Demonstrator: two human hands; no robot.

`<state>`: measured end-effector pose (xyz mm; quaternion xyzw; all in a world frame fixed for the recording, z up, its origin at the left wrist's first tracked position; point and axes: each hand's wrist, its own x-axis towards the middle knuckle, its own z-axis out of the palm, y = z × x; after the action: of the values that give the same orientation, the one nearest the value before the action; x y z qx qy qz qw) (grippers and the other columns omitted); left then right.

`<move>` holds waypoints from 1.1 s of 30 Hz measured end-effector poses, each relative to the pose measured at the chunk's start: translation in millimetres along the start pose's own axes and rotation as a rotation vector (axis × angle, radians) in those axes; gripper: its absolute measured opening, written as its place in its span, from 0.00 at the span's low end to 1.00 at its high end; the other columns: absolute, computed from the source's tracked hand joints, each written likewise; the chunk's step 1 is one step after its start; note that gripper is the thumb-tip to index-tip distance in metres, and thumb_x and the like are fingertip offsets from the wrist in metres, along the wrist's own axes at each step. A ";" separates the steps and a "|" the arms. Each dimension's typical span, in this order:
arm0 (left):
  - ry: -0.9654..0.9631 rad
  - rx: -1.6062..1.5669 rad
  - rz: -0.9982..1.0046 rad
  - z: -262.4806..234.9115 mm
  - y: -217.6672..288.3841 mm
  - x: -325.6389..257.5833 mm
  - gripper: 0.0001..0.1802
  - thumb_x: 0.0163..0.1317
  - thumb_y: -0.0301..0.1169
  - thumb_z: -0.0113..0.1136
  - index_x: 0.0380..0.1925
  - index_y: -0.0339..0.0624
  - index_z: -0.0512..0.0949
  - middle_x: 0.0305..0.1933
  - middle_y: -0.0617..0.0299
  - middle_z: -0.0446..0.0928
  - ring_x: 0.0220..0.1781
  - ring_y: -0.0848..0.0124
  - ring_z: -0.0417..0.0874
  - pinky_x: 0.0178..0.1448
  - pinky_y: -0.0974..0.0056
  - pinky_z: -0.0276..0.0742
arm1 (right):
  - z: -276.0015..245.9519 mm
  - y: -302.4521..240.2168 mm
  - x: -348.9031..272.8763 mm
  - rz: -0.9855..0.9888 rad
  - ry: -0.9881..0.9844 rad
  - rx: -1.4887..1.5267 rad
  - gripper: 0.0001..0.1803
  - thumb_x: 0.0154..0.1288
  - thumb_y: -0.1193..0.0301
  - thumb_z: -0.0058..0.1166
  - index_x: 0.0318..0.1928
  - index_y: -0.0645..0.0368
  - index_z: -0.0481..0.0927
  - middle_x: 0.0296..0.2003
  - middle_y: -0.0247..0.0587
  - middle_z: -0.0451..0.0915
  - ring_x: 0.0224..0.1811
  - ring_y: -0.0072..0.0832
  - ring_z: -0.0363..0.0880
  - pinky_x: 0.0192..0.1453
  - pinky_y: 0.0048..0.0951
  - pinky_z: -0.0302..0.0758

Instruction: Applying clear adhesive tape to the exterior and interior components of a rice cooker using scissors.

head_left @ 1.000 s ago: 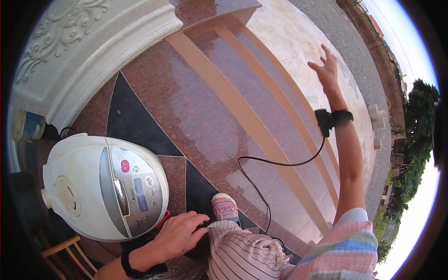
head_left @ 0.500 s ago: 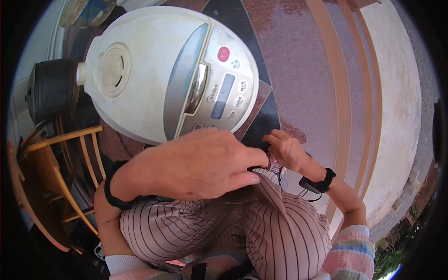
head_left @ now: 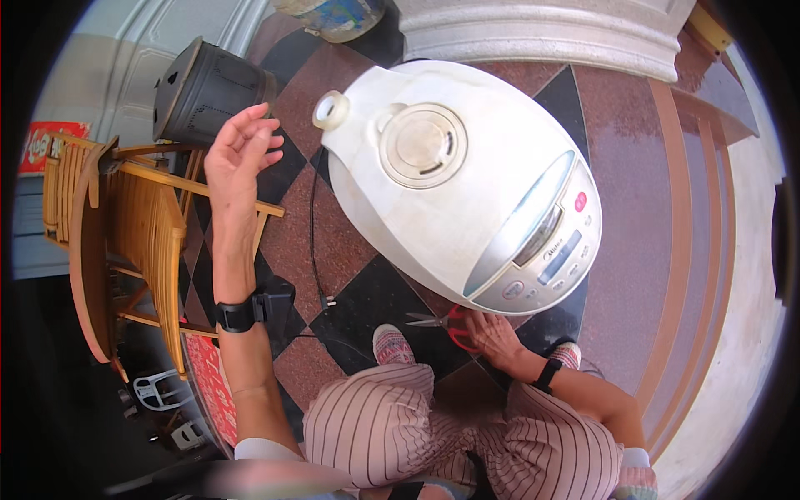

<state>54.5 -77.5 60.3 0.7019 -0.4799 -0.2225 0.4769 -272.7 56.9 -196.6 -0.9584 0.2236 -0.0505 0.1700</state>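
A white rice cooker (head_left: 475,167) with a round steam vent, a silver latch and a button panel stands in front of me. To its left my left hand (head_left: 240,162) is raised, fingers loosely bent and apart, holding nothing. My right hand (head_left: 498,342) is low beside the cooker's panel end, with its fingers closed at the red handles of a pair of scissors (head_left: 457,327). The scissor blades point left, slightly parted. The right fingertips are partly hidden. A black power cord (head_left: 313,237) with a plug lies on the floor between my left arm and the cooker.
A dark perforated metal drum (head_left: 212,92) stands beyond my left hand. Wooden folding chairs (head_left: 142,217) are at the left. A pale stone column base (head_left: 542,33) is behind the cooker. Brown-edged steps (head_left: 700,208) run along the right. My patterned shoe (head_left: 392,344) rests on the tiles.
My hands, earlier close together over my lap, are now apart: the left is out beside the cooker, the right is at the scissors. The view has shifted, showing more floor and the cord.
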 end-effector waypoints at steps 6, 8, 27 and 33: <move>-0.118 0.056 -0.102 -8.7 -51.4 47.5 0.27 0.59 0.36 0.61 0.58 0.37 0.69 0.54 0.56 0.72 0.52 0.70 0.74 0.56 0.66 0.69 | -14.5 -3.5 14.1 0.127 -0.287 0.211 0.28 0.55 0.61 0.53 0.54 0.64 0.70 0.48 0.54 0.74 0.50 0.45 0.75 0.55 0.39 0.70; -0.180 -0.074 -0.246 0.7 -64.9 64.2 0.28 0.59 0.38 0.60 0.58 0.37 0.69 0.56 0.55 0.71 0.53 0.69 0.74 0.57 0.66 0.68 | -23.3 5.1 12.7 0.194 -0.568 0.347 0.28 0.53 0.60 0.54 0.53 0.63 0.71 0.44 0.53 0.77 0.47 0.44 0.77 0.52 0.39 0.72; -0.527 0.066 -0.100 16.6 -44.5 100.9 0.15 0.56 0.28 0.55 0.45 0.41 0.74 0.41 0.63 0.76 0.43 0.77 0.77 0.44 0.70 0.77 | -295.5 63.7 69.1 0.167 0.010 0.210 0.37 0.40 0.45 0.70 0.40 0.62 0.73 0.28 0.47 0.76 0.29 0.43 0.79 0.34 0.35 0.73; -0.673 0.008 -0.123 22.0 -45.0 116.3 0.17 0.55 0.27 0.47 0.46 0.43 0.76 0.44 0.61 0.74 0.44 0.75 0.76 0.47 0.70 0.78 | -307.0 107.8 149.1 0.174 0.198 -0.244 0.36 0.48 0.42 0.63 0.45 0.60 0.75 0.30 0.46 0.80 0.32 0.41 0.82 0.37 0.36 0.77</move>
<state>109.6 -186.7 27.7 0.6187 -0.5682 -0.4679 0.2747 -236.7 -193.4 56.6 -0.9392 0.3259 -0.1024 0.0334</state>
